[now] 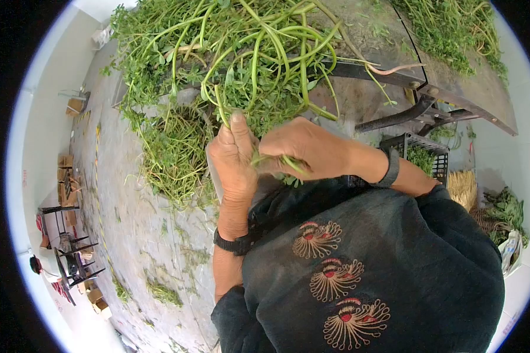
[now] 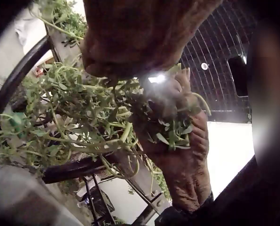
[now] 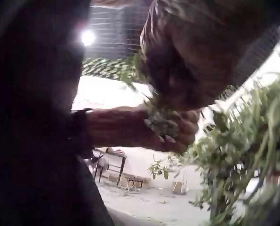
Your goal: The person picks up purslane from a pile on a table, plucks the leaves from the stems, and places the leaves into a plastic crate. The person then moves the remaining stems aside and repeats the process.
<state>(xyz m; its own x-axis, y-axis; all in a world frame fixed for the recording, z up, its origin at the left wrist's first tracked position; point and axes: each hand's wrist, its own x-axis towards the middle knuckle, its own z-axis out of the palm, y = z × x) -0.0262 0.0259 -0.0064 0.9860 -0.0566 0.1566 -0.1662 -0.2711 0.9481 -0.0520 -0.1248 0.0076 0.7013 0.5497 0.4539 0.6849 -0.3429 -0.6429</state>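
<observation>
In the head view the left hand [image 1: 235,162] grips green stems [image 1: 221,106], its thumb pointing up along them. Close against it on the right, the right hand [image 1: 312,147] has its fingers curled round a short piece of stem [image 1: 291,165]. Small leaves poke out below the hands. The left wrist view has the left hand [image 2: 116,37] large at the top, with the right hand [image 2: 177,160] beneath it holding leafy sprigs [image 2: 175,134]. The right wrist view shows the right hand [image 3: 196,52] over the left hand [image 3: 177,134], leaves [image 3: 161,122] between them.
A large heap of leafy stems [image 1: 188,35] covers the table [image 1: 365,35] and hangs over its edge; more lies beneath it [image 1: 176,153]. A black crate [image 1: 403,141] with greens stands at the right. Chairs [image 1: 70,247] and cardboard boxes [image 1: 65,176] are on the left.
</observation>
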